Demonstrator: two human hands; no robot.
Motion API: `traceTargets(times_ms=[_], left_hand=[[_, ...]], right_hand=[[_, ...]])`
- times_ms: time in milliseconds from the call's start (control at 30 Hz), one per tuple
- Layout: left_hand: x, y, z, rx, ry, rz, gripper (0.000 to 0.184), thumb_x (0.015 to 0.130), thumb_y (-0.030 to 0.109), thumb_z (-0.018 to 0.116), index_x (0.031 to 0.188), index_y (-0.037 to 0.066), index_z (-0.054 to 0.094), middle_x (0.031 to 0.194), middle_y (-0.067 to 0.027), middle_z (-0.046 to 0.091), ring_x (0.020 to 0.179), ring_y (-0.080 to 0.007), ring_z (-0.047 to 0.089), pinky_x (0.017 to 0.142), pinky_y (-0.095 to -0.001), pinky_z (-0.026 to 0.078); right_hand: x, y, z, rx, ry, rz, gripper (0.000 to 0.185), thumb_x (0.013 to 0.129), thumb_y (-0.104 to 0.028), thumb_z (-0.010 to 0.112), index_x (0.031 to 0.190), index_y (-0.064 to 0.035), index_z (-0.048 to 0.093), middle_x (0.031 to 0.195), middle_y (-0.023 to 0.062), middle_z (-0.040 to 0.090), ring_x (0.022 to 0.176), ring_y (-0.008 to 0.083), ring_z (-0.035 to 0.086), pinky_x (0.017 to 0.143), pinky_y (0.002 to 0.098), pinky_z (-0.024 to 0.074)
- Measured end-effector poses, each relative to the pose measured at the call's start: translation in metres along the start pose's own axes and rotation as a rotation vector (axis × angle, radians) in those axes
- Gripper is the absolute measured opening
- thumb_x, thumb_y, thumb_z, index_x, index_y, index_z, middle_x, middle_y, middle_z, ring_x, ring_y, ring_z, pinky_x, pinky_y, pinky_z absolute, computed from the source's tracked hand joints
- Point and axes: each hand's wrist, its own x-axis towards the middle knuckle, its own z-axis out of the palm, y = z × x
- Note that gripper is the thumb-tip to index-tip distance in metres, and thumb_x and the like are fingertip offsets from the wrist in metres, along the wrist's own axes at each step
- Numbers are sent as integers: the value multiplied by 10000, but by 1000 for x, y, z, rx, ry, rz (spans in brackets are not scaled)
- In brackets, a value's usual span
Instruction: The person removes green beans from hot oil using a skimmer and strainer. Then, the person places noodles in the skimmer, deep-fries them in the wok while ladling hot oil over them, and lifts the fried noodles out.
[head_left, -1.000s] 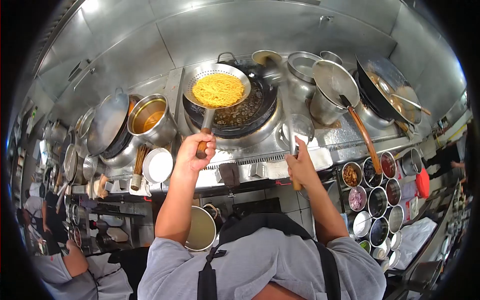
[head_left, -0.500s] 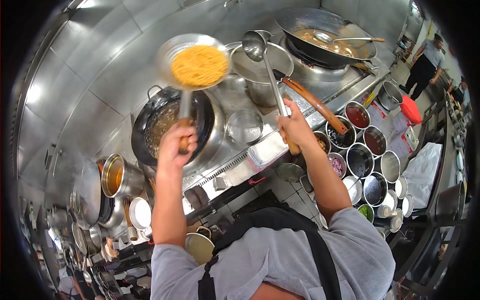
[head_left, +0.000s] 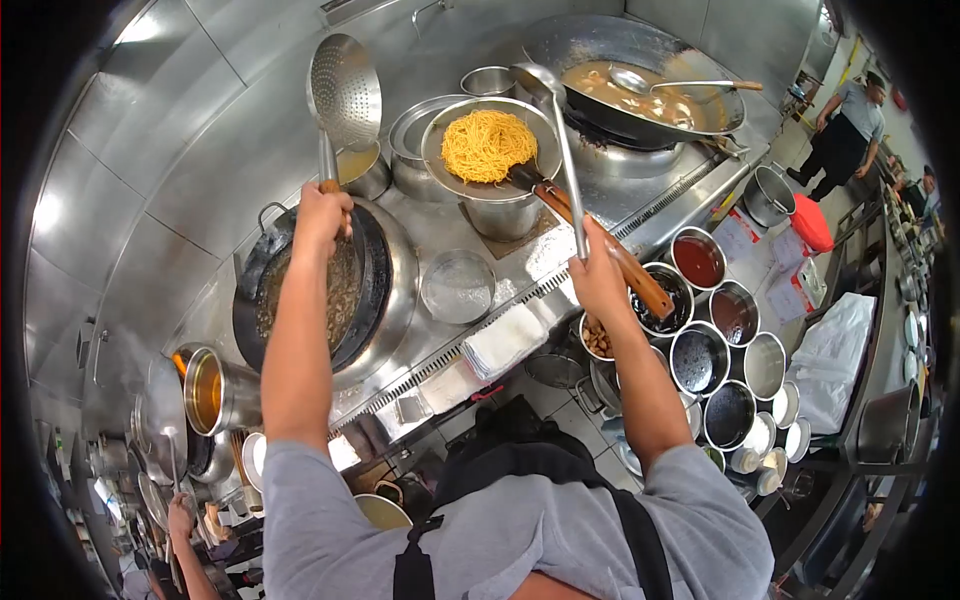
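Note:
My left hand is closed around the wooden handle of a perforated skimmer, whose bowl is tilted up and holds nothing. My right hand grips a long metal ladle, its bowl up beside the strainer. Yellow noodles lie heaped in a wooden-handled strainer, which sits over a metal pot. The strainer's handle runs past my right hand; whether they touch, I cannot tell. Below my left hand is a black wok with dark bubbling liquid.
A large wok of brown broth holds another ladle at the back right. Several sauce pots crowd the right side. A pot of orange liquid stands left. A person is at far right; another's hand shows lower left.
The noodles have gone from the skimmer into the strainer over the pot. My left hand moved left with the emptied skimmer, now tipped up. The ladle stays in my right hand.

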Motion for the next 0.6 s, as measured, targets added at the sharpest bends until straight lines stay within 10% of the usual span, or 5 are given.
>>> traceTargets(times_ms=[100,167,367,600], left_hand=[[75,-27,-3,50,-114,-84,111,693,-69,577,727,-16,486,575,-63,482,419,-154,456,349,-294,387],[121,-52,10,3,-168,-137,111,692,-67,578,675,-10,485,556,-65,479,410,-158,452,350,-295,386],[183,-117,73,-381,-273,-498,85,728,-44,583,709,-7,509,628,-71,490,477,-156,490,400,-260,444],[197,-148,110,-1127,-457,-842,95,758,-38,576,769,-34,481,688,-103,518,520,-163,509,448,-210,470]], right_hand=[[-8,-9,-1,134,19,-80,658,849,-5,580,1449,-19,311,1385,215,453,1291,284,452,1038,340,371],[-8,-8,1,43,51,-152,666,859,-50,588,1463,-70,308,1237,206,544,958,249,554,849,341,441],[-18,-32,7,119,30,-4,670,857,-42,596,1466,-85,320,960,76,584,702,150,544,691,285,463],[-31,-46,3,204,70,91,652,868,-14,575,1466,-94,327,1229,113,529,1005,141,560,856,236,446]])
